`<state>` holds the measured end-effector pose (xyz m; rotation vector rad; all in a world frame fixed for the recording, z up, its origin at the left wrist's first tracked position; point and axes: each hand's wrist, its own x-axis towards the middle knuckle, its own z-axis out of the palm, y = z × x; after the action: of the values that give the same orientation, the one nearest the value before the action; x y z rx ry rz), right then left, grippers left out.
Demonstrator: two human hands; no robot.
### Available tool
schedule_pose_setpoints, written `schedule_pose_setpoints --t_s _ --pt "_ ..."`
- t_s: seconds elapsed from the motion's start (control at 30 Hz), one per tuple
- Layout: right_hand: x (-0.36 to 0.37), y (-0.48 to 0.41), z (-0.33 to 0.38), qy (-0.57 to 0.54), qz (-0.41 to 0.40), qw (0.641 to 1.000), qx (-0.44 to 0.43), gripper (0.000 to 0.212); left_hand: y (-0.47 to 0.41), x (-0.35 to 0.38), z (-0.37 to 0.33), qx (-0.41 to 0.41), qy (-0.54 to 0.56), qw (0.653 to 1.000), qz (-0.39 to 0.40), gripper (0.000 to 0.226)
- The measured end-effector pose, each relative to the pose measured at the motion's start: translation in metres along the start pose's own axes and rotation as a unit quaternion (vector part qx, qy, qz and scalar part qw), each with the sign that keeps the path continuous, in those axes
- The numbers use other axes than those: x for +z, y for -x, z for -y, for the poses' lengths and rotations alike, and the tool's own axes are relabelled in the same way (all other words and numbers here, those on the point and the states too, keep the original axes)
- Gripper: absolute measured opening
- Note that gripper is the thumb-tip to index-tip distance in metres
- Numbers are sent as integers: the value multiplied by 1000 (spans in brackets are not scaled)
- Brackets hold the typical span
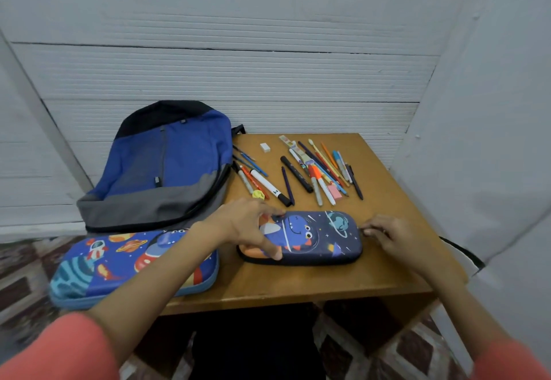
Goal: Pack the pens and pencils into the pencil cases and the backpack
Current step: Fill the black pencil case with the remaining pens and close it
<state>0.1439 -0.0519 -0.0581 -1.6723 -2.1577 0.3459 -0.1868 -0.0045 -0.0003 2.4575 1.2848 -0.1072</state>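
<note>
A brown wooden table (372,272) is standing against a white ribbed wall (238,75), and its far half is lying crowded: a loose heap of pens and pencils (320,167) is fanning out on the right, a smaller bunch (256,175) is lying just beside the backpack (167,167), with a white eraser (265,147) between the two groups, a pink eraser (334,191) at the near edge of the big heap and a small yellow object (258,195) that is too blurred to name. The backpack, soft blue cloth with a black top and grey base, is lying flat on the far left, hanging over the table's left edge. Near it, a large pencil case (119,263) with a stiff, glossy shell printed with rockets and planets is jutting past the near left edge; the left forearm is crossing over it and hiding part of its print. The small pencil case (310,238), a rounded dark blue shell with a cartoon monster, is lying closed at the near middle. The left hand (247,224) is gripping its left end, thumb on the near side, fingers over the top. The right hand (393,236) is pinching at its right end, apparently at the zip, though the pull is too small to make out. Coral sleeves (59,350) are being cut off by the frame.
</note>
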Motion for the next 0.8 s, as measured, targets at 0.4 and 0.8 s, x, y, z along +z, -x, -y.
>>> schedule_pose_setpoints --t_s 0.4,0.8 --pt "16 55 44 15 -25 997 -70 7 1 -1 -3 3 -24 1000 4 88" --pt "50 36 91 -83 -96 992 25 10 7 -3 -17 -24 -30 999 15 85"
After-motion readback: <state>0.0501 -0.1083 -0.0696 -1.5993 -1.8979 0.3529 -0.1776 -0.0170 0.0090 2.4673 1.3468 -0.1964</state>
